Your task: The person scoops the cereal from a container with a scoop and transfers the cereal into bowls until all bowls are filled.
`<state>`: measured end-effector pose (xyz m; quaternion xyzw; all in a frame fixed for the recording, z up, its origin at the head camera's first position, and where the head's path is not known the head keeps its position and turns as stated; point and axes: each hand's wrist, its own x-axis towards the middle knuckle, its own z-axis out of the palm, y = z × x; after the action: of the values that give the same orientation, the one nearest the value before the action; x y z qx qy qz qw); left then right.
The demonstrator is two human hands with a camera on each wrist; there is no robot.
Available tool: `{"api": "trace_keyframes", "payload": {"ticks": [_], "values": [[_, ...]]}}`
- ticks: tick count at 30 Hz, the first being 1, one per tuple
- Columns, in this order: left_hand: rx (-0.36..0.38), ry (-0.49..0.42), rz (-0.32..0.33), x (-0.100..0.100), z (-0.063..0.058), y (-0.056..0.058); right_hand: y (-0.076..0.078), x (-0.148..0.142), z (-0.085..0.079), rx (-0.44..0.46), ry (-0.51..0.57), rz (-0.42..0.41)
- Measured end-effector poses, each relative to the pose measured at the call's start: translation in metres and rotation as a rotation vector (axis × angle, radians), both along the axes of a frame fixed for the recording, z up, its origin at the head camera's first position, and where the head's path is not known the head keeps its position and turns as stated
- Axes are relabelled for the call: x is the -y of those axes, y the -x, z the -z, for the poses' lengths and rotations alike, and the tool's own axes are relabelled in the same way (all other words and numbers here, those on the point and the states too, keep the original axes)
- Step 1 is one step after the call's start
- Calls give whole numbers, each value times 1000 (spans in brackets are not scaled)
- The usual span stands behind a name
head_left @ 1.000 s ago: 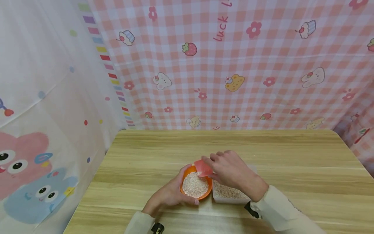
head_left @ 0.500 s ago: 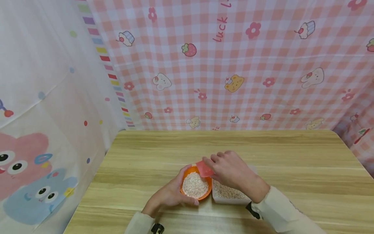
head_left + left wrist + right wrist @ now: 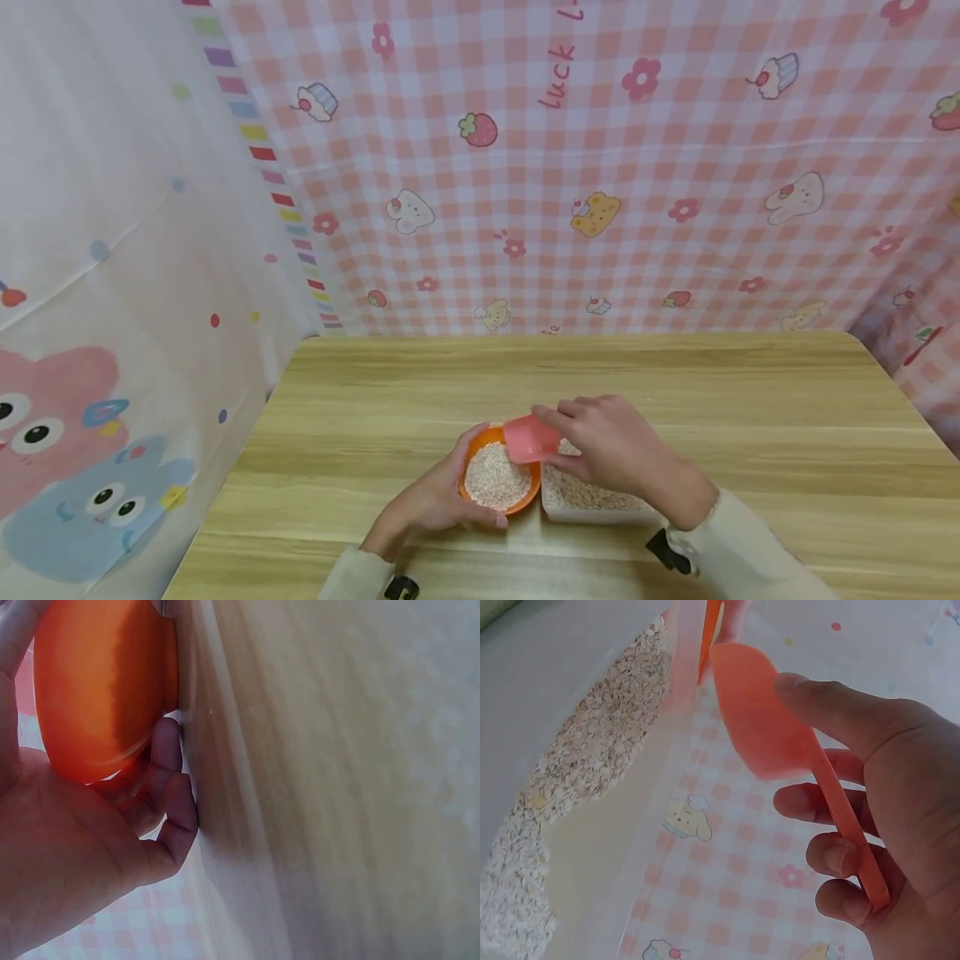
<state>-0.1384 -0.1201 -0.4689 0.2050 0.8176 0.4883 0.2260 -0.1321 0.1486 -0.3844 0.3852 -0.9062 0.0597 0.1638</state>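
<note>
My left hand (image 3: 438,496) grips the orange bowl (image 3: 97,682) round its left side, thumb at the near rim and fingers at the far side. The bowl stands on the table, heaped with pale oat flakes (image 3: 497,477). In my right hand (image 3: 611,450) is a coral-pink scoop (image 3: 761,712), its handle (image 3: 847,825) wrapped by my fingers and my thumb against the scoop's body. In the head view the scoop is over the bowl's right rim. Beside the bowl, under my right hand, a translucent box (image 3: 600,517) holds more oat flakes (image 3: 600,735).
The wood-grain table (image 3: 360,400) reaches back to a pink checked curtain (image 3: 540,183). A white cartoon-print curtain (image 3: 135,292) hangs along the left side. Black wrist straps (image 3: 667,552) are at both sleeves.
My right hand has drawn slightly to the right with the scoop, which has turned so more of its body shows. The left hand stays on the bowl.
</note>
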Motion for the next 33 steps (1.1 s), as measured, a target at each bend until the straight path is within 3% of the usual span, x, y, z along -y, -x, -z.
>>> {"api": "trace_keyframes", "payload": {"ticks": [10, 24, 33], "values": [[-36, 20, 2, 1, 1, -1, -7, -25, -4, 52, 69, 39], [-26, 28, -16, 0, 3, -1, -23, -64, -4, 19, 151, 97], [-54, 53, -15, 0, 0, 0, -32, -81, 4, 10, 142, 121]]}}
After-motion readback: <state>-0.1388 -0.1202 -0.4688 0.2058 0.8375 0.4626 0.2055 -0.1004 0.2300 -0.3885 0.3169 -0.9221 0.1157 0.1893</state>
